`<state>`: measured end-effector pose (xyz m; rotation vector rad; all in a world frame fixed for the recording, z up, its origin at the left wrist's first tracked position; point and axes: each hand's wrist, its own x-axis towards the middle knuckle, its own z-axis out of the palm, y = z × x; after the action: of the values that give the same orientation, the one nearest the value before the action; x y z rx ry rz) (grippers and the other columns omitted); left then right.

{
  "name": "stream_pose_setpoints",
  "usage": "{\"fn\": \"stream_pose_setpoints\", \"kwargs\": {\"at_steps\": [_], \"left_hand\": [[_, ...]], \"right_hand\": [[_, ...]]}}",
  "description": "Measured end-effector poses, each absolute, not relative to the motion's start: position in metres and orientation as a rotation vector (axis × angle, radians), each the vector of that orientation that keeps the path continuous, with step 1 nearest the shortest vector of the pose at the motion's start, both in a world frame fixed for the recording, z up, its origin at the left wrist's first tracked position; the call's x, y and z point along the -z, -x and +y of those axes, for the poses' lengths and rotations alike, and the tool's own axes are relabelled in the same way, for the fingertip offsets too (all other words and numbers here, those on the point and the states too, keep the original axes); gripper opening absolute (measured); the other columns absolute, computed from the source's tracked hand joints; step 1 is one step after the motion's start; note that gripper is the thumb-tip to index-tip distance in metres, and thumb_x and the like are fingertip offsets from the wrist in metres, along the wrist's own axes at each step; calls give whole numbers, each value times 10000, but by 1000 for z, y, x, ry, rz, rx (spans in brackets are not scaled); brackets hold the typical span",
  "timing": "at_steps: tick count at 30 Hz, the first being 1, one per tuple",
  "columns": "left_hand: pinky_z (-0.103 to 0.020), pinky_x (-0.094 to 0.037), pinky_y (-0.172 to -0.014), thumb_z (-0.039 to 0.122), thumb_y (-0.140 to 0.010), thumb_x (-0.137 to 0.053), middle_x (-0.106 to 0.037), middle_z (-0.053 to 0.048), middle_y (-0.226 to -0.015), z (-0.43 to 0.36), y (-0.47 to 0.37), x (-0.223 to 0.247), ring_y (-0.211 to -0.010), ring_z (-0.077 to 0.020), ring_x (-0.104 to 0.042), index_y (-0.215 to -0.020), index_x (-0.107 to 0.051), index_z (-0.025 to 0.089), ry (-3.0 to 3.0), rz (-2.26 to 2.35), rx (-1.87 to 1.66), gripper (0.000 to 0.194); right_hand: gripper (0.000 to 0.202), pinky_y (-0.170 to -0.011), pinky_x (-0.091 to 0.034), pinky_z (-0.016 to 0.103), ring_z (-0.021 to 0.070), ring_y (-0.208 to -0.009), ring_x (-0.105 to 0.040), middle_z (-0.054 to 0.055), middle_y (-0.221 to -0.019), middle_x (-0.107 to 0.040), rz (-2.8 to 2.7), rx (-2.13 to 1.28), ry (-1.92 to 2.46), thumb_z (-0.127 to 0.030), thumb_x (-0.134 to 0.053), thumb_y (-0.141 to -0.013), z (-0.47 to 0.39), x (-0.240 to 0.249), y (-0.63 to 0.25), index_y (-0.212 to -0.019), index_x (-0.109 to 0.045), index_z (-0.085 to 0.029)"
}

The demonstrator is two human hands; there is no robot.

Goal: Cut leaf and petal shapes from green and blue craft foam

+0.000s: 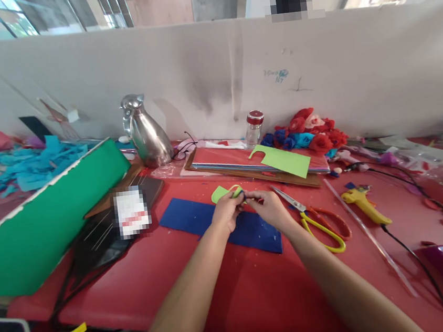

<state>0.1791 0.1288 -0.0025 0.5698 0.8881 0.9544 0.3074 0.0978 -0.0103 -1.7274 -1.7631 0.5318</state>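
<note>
My left hand (pixel 229 210) is closed on a small curled piece (pixel 237 192) of light green and dark blue sheet. My right hand (pixel 267 206) pinches at the dark blue edge of the same piece, close to the left fingertips. Its exact form is partly hidden by the fingers. A rounded light green cut-out (pixel 219 193) shows just behind my left hand. Beneath both hands a dark blue felt-like sheet (pixel 187 215) lies flat on the red table (pixel 243 296). Scissors (pixel 323 229) with yellow and orange handles rest to the right of my right hand.
Behind the hands, a notched light green sheet (pixel 284 160) tops a stack of coloured sheets (pixel 220 157). A yellow glue gun (pixel 364 206) and clear stick (pixel 371 237) lie right. Metal jug (pixel 149 134), lidded glass jar (pixel 255 128), fabric roses (pixel 321 137) and green box (pixel 61 220) stand around.
</note>
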Motion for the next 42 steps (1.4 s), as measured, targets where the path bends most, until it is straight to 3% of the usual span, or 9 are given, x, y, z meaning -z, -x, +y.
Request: {"fn": "stream_pose_setpoints", "kwargs": {"at_steps": [3, 7, 10, 15, 19, 22, 29, 35, 42], "left_hand": [[-154, -336, -452, 67, -608, -779, -520, 38, -544, 133, -177, 1, -463, -40, -438, -661, -624, 124, -510, 870, -1009, 174], [-136, -324, -443, 42, -675, -707, -489, 42, -543, 135, -175, 1, -468, -33, -421, -637, -586, 133, -484, 896, -1052, 156], [-134, -344, -453, 18, -705, -661, -508, 30, -566, 135, -173, 0, -487, -38, -454, -620, -551, 136, -475, 925, -1067, 183], [-135, -300, -423, 3, -755, -595, -514, 20, -555, 134, -172, -2, -444, -33, -415, -638, -537, 136, -485, 959, -1042, 186], [-135, -265, -413, -1, -797, -532, -456, 52, -539, 137, -172, -1, -420, -27, -369, -679, -506, 155, -471, 1004, -1091, 197], [-139, -248, -413, 15, -811, -520, -432, 57, -538, 139, -170, 1, -416, -26, -352, -680, -492, 159, -471, 1020, -1101, 196], [-149, -257, -432, 109, -748, -665, -440, 54, -553, 134, -171, 0, -444, -32, -367, -678, -541, 153, -546, 1008, -1057, 149], [-190, -296, -482, 309, -672, -767, -474, 49, -545, 122, -177, -5, -485, -69, -411, -631, -545, 161, -814, 999, -934, 270], [-218, -322, -553, 334, -791, -570, -538, 17, -637, 98, -126, -53, -585, -117, -447, -741, -621, 178, -1346, 1297, -966, 172]], "right_hand": [[332, -770, -494, 259, 168, -843, -670, 31, -1052, -750, -1835, -459, 1791, -176, -532, -851, 99, 2, -317, -1132, -702, -227], [233, -927, -405, 354, 244, -999, -593, 116, -1047, -713, -1931, -290, 1946, -140, -577, -834, 104, 0, -321, -990, -747, -176], [222, -902, -387, 354, 264, -1007, -555, 127, -980, -699, -2008, -206, 2026, -129, -526, -871, 104, 2, -316, -884, -745, -165], [286, -847, -379, 349, 276, -993, -556, 181, -995, -692, -2079, -126, 2104, -38, -443, -872, 102, 0, -310, -943, -713, -99], [204, -865, -371, 309, 227, -971, -581, 93, -994, -716, -2121, -158, 2061, -165, -539, -892, 105, -4, -311, -1003, -709, -188], [154, -868, -365, 306, 222, -1001, -569, 52, -994, -718, -2137, -180, 2026, -191, -573, -878, 104, -4, -307, -903, -720, -229], [208, -822, -402, 377, 288, -952, -598, 187, -931, -714, -1938, -184, 2076, -60, -486, -844, 99, 1, -304, -879, -683, -115], [217, -675, -469, 257, 187, -783, -681, 69, -887, -754, -1745, -363, 1893, -179, -459, -894, 95, -4, -290, -901, -676, -184], [276, -670, -504, 264, 180, -769, -684, 58, -942, -762, -1671, -442, 1709, -256, -477, -852, 66, -9, -296, -991, -709, -201]]}}
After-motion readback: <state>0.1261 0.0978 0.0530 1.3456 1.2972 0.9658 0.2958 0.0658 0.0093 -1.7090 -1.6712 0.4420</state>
